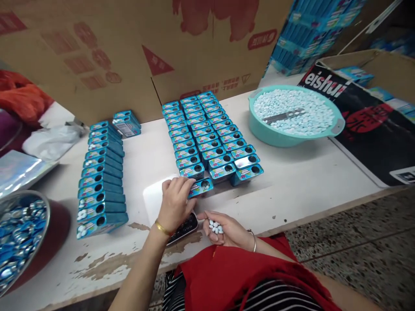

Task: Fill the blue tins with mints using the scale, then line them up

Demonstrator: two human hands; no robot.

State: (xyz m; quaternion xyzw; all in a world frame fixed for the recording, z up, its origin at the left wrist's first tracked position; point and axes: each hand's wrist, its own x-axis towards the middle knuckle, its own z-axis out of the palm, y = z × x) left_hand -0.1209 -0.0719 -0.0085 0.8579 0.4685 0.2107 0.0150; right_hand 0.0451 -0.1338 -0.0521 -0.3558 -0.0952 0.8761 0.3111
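My left hand (177, 199), with a gold bracelet, is closed on a small blue candy tin (201, 187) over a small white scale (152, 193). White candies show in the tin's round hole. My right hand (231, 231) is turned palm up, its fingers curled around several pale white candies (215, 227); its fingertips are close to the scale's dark keypad (183, 226), partly hidden by my left hand. Just behind the held tin, rows of blue tins (202, 131) with round holes in their tops stand close together.
A turquoise basin (275, 137) of white candies with a flat metal tool (283, 115) stands at right. Another row of tins (100, 185) is at left, beside a red bowl (56, 229) of blue and silver pieces. A large cardboard box (113, 52) walls the back; stacked blue packs (301, 39) stand behind.
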